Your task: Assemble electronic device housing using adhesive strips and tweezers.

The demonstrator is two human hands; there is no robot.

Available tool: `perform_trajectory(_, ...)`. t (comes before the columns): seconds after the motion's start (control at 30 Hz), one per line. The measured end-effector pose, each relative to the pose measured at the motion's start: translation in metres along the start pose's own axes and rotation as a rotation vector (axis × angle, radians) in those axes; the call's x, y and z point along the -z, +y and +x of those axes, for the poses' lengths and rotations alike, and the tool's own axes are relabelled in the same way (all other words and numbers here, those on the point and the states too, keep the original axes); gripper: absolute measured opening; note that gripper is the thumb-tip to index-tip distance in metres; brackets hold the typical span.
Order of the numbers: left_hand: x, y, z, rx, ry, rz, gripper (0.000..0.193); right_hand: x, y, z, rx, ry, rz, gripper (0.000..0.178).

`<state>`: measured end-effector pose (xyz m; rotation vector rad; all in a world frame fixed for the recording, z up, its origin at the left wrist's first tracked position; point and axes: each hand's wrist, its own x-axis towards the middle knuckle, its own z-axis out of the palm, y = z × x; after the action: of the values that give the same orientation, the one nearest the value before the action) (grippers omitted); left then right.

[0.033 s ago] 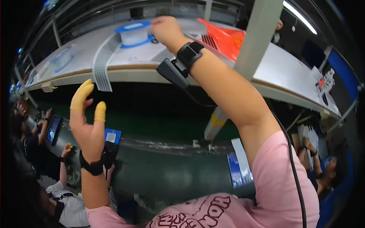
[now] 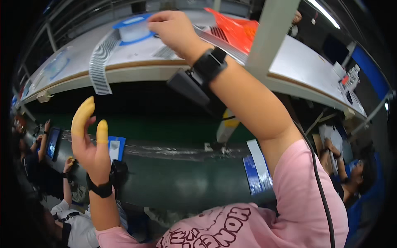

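My left hand (image 2: 91, 146) is raised with its fingers apart and nothing in them; yellow finger cots cover the thumb and a finger. Just above it, apart from it, a strip of printed labels (image 2: 100, 62) hangs over the shelf edge. That strip runs up to a reel with blue flanges (image 2: 134, 34) standing on the shelf. At the reel's right side is my right hand (image 2: 175, 33), its fingers bent and pressed together near the upper flange. Whatever they pinch, if anything, is hidden. Another striped sheet (image 2: 165, 53) lies below this hand.
A red-orange plastic bag (image 2: 235, 31) lies on the shelf (image 2: 74, 78), beside a pale upright post (image 2: 275, 35). Beneath runs a dark green conveyor belt (image 2: 178, 182) carrying a blue packet (image 2: 116, 148) and blue packs (image 2: 256, 175). Co-workers are at both sides.
The whole view has shifted slightly. My right hand has come nearer the reel, its fingers now reaching to the upper flange. My left hand sits a little lower relative to the label strip.
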<state>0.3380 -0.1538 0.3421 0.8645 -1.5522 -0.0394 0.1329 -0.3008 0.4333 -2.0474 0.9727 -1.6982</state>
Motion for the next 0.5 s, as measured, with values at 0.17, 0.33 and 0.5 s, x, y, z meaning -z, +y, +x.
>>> perform_trajectory(0.17,-0.043,0.01,-0.149,0.251,-0.493,-0.314,0.019,0.045,-0.027,-0.265,-0.202,-0.7,0.361,0.016)
perform_trajectory(0.33,-0.09,0.024,-0.308,1.311,-0.953,-0.995,0.018,0.137,-0.016,-0.466,-1.077,-0.524,-0.108,0.016)
perform_trajectory(0.5,-0.108,0.003,-0.351,1.144,-1.225,-0.838,0.021,0.261,0.003,-0.518,-1.077,0.509,-0.593,0.008)
